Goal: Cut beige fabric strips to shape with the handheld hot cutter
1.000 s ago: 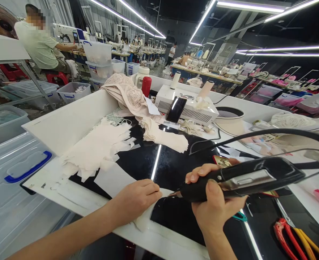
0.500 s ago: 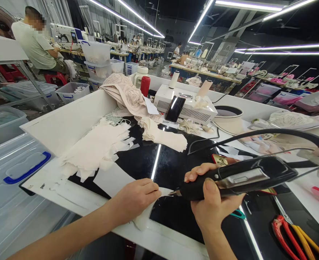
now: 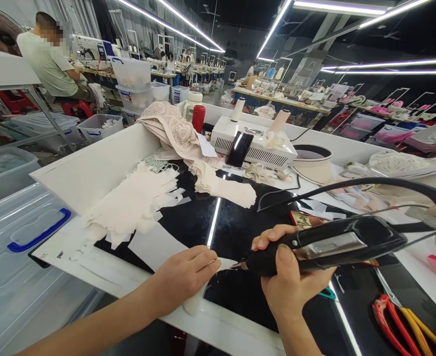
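My right hand (image 3: 295, 277) is wrapped around a black corded electric cutting tool (image 3: 336, 242) with a silver lever along its side. The tool's narrow metal tip (image 3: 240, 266) points left and touches or nearly touches the edge of a white sheet piece (image 3: 158, 244); cloth or paper, I cannot tell. With its fingers pressed together, my left hand (image 3: 190, 272) holds that piece near the black tabletop's front edge. Part of the piece is hidden beneath the hand and another bit hangs over the table edge.
Piled cream fabric pieces (image 3: 129, 202) lie at the left, with another stack (image 3: 225, 185) behind. A white vented box (image 3: 255, 141) carries a phone (image 3: 239, 149) at its front. Red-and-yellow-handled scissors (image 3: 396, 316) lie right. A seated person (image 3: 51, 64) works beyond the table.
Both hands stay almost where they were. The left hand's fingers lie slightly flatter on the white piece, and the tool's tip has barely shifted.
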`<act>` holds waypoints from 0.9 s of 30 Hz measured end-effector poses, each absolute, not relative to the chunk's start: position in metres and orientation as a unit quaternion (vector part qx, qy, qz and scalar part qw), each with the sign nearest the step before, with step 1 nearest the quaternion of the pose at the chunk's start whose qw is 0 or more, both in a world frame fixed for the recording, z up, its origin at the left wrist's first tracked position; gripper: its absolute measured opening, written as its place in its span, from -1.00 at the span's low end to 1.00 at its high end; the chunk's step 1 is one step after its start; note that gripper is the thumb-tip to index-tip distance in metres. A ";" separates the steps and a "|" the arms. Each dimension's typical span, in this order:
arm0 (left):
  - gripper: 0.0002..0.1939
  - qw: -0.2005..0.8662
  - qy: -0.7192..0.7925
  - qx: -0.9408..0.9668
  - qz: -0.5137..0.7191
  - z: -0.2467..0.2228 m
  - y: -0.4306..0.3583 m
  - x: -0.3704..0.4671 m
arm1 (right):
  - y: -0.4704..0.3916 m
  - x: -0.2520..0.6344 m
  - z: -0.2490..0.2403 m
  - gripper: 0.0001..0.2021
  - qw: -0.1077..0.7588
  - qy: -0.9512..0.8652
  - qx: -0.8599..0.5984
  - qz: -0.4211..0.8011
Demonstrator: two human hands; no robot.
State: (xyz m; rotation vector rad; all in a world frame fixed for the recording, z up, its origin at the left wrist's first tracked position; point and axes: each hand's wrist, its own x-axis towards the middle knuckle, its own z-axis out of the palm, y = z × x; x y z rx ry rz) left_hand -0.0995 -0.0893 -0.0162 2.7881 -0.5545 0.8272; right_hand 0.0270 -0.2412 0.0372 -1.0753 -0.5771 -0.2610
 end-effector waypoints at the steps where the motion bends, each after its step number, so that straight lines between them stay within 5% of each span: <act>1: -0.70 0.083 -0.180 0.938 0.284 -0.014 -0.090 -0.102 | -0.241 0.026 0.037 -0.56 0.812 -0.266 -0.505 -0.122; 12: -0.51 0.078 -0.080 0.957 0.266 -0.014 -0.109 -0.121 | -0.244 0.019 0.038 -0.51 0.804 -0.252 -0.522 -0.132; 27: -0.54 0.061 -0.080 0.964 0.246 -0.025 -0.106 -0.119 | -0.253 0.004 0.039 -0.49 0.802 -0.248 -0.527 -0.136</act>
